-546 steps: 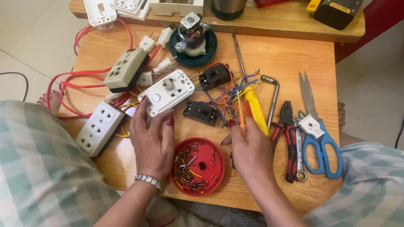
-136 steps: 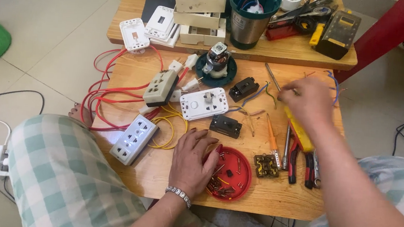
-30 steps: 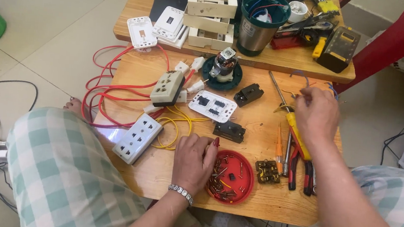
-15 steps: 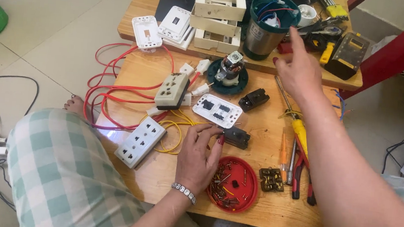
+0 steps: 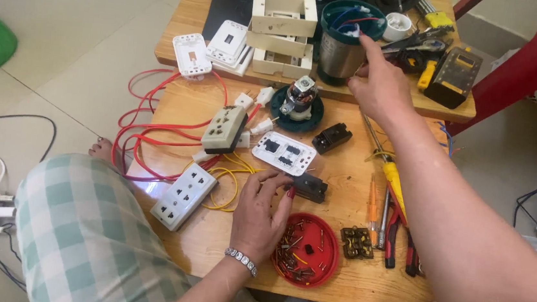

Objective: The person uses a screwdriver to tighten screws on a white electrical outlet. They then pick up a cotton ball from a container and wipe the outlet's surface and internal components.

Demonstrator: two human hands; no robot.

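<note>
My right hand (image 5: 382, 90) reaches to the rim of the steel cup (image 5: 344, 47) on the far board, fingers loosely open, holding nothing. My left hand (image 5: 261, 215) lies flat and open on the table (image 5: 222, 231), fingertips touching the black switch (image 5: 309, 187) beside the red lid (image 5: 307, 250).

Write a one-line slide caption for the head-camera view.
Left hand rests by a red dish of screws while the right hand reaches to a steel cup above scattered sockets and tools.

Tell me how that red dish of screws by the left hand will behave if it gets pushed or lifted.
The red dish looks shallow and flat-bottomed, so on the wooden table it would probably slide, not tip. Its loose screws would likely rattle and could spill over the low rim if tilted. It looks like thin plastic, probably light, and the left hand rests right beside it.
</note>
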